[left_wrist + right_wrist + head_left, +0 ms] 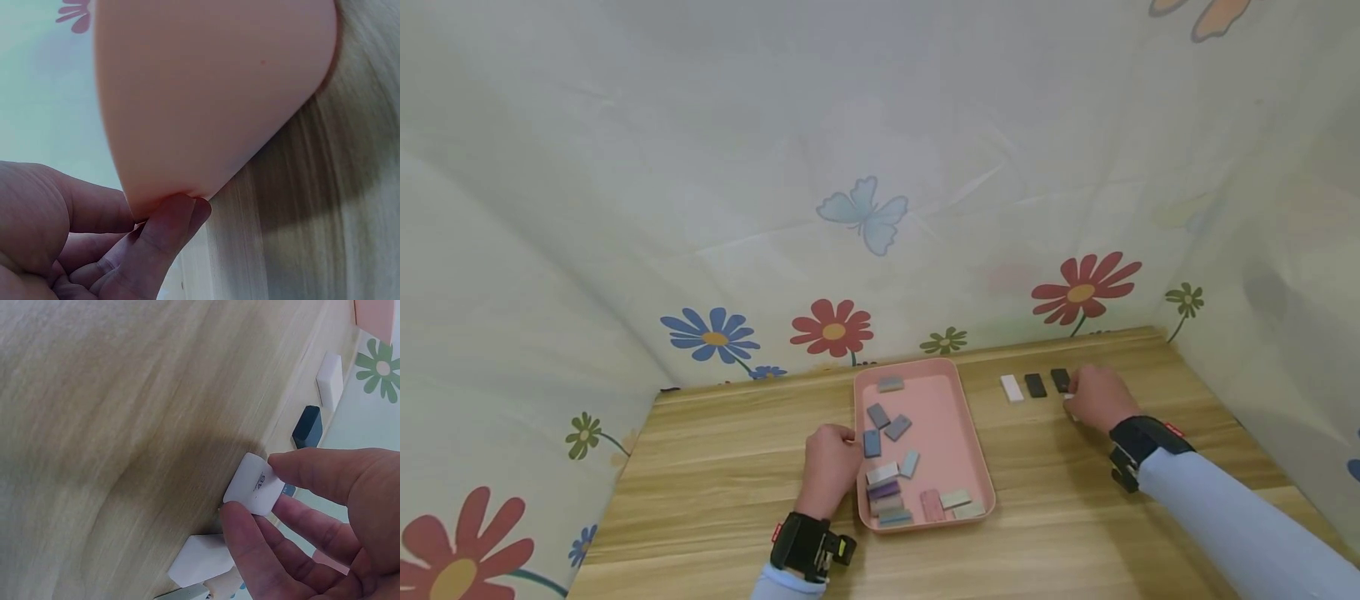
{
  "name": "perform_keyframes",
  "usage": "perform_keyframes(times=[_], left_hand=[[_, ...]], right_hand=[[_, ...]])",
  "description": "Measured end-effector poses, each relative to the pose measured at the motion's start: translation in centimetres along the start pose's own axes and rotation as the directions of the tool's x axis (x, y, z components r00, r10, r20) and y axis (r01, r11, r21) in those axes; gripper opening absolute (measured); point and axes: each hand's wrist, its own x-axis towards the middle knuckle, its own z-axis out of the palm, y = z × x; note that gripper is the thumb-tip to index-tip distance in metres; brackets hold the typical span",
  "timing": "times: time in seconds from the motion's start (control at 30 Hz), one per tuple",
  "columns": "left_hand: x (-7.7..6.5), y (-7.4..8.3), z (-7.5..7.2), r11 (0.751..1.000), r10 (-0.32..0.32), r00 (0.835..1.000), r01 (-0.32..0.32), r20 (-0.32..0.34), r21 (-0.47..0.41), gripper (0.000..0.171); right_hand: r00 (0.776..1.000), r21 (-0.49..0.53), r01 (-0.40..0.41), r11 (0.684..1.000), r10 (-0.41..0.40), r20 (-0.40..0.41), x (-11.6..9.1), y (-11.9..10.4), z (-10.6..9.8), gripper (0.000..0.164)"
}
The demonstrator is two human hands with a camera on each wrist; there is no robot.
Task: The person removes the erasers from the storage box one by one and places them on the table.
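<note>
My left hand [831, 467] pinches the left rim of the pink tray [942, 408]; in the left wrist view, thumb and fingers grip the tray's edge [212, 94]. Between thumb and fingertips my right hand [1101, 398] holds a white eraser [253, 484] with small dark print, just over the table at the right. Beside it stand a white eraser [1012, 388] and two dark ones [1036, 385], [1060, 380] in a row. Another white block [200, 559] lies close under the right fingers.
Inside the tray lie several erasers: grey [898, 427], blue [872, 443], purple [883, 490], pink [932, 505] and cream [956, 499]. The wooden table [722, 467] ends at a flowered cloth wall [925, 275] behind, with cloth at both sides.
</note>
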Motion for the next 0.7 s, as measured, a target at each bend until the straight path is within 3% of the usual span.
perform_keyframes(times=[0.43,0.7], left_hand=[[0.2,0.0,0.1,1.000,-0.014,1.000,0.014,0.002,0.008,0.019],[0.2,-0.1,0.2,1.000,-0.007,1.000,0.007,-0.004,0.020,0.018]], right_hand=[[0.999,0.006,-0.036,0.999,0.036,0.003,-0.4,-0.2,-0.4,0.016],[1.000,0.004,-0.012,1.000,0.012,-0.005,-1.2,-3.7,-2.3,0.020]])
